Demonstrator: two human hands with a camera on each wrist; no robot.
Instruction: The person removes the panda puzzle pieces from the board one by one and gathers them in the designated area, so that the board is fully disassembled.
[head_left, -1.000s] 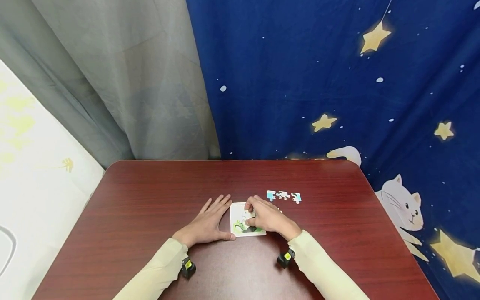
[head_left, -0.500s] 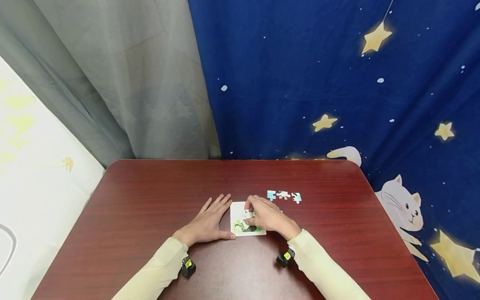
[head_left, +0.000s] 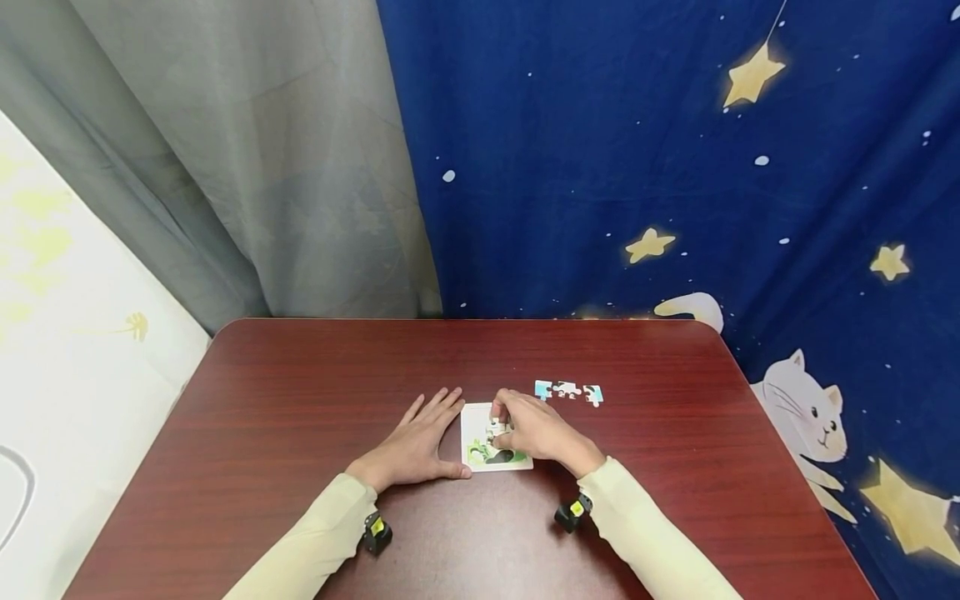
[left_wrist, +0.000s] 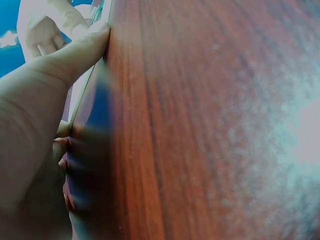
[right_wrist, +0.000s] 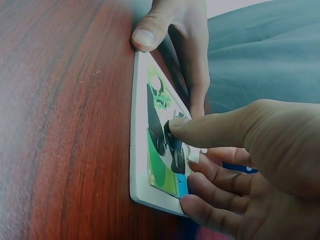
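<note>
A small square puzzle board [head_left: 472, 417] with a white frame lies flat between the two hands in the head view. My left hand [head_left: 412, 450] rests on the table at its left side, fingers spread, with the thumb at the near left corner. Above the board, my right hand [head_left: 536, 429] pinches a puzzle piece [right_wrist: 175, 155] between thumb and fingertips. In the right wrist view that piece is dark and tilted against the green panda picture [right_wrist: 160, 172]. The right hand hides much of the board's right side from the head camera.
Three loose puzzle pieces [head_left: 566, 390] lie in a row beyond the right hand, blue, white and black. The red-brown wooden table [head_left: 300, 375] ends at a grey curtain [head_left: 330, 167] and a blue star-patterned curtain [head_left: 555, 167].
The right hand has shifted very slightly over the board, still pinching the piece. The left hand and the loose pieces stay where they were.
</note>
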